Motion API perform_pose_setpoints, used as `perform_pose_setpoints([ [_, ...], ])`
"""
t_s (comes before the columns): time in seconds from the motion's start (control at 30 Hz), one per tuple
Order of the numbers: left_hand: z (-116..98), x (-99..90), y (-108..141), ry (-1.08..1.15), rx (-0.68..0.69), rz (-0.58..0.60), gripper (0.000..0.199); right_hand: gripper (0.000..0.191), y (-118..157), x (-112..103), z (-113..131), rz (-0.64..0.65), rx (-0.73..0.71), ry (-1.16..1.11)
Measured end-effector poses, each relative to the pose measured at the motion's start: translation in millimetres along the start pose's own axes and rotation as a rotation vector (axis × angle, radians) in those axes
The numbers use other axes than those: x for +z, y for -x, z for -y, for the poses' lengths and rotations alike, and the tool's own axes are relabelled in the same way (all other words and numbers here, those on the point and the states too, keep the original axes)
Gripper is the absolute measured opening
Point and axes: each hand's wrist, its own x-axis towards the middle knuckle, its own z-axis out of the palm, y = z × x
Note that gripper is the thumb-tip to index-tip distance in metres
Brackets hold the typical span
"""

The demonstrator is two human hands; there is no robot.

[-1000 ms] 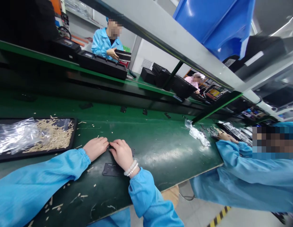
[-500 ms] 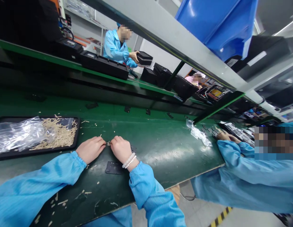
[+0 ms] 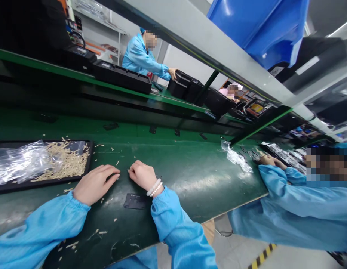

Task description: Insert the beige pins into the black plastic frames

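My left hand (image 3: 97,183) hovers over or rests on the green bench beside the tray, thumb apart from the fingers, with nothing visible in it. To its right, my right hand (image 3: 142,175), with a beaded bracelet (image 3: 154,187) at the wrist, is closed in a pinch. A tiny pale bit shows at its fingertips, too small to name. Just below that hand lies a flat black plastic plate (image 3: 134,201). At the left, a black tray (image 3: 91,149) holds many small tan strips (image 3: 71,158) and clear plastic bags (image 3: 24,160).
Loose strips are scattered on the green bench (image 3: 190,160). Small black parts (image 3: 152,129) lie along its back. A crumpled clear bag (image 3: 236,158) sits near a co-worker's sleeve (image 3: 282,198) at right. Behind a raised shelf, another person handles black boxes (image 3: 180,84).
My left hand has drawn back to the left, away from my right hand, and its fingers have parted. The person across has set a black box down among the others.
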Motion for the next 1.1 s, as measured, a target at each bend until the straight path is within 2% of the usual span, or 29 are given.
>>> perform_pose_setpoints([
  [0.13, -10, 9.4, 8, 0.182, -0.1, -0.031, 0.052, 0.013, 14, 1, -4, -0.092, 0.05, -0.293],
  [0.27, -25, 25.5, 12, 0.363, -0.201, -0.062, 0.063, 0.016, 23, 16, 0, -0.111, 0.102, -0.635],
  [0.37, -31, 29.5, 13, 0.434, -0.255, -0.086, 0.061, 0.023, 26, 26, 4, -0.087, 0.134, -0.856],
  [0.5, -30, 27.2, 12, 0.479, -0.309, -0.094, 0.055, 0.025, 26, 28, 6, -0.081, 0.162, -1.056],
  [0.83, -24, 30.1, 7, 0.565, -0.345, -0.051, 0.059, 0.026, 24, 26, 3, -0.166, 0.226, -1.181],
  [0.97, -20, 32.1, 3, 0.578, -0.326, -0.09, 0.06, 0.031, 23, 25, 1, -0.236, 0.261, -1.218],
  [1.1, -23, 31.0, 1, 0.587, -0.311, -0.141, 0.057, 0.033, 23, 24, 4, -0.251, 0.271, -1.26],
])
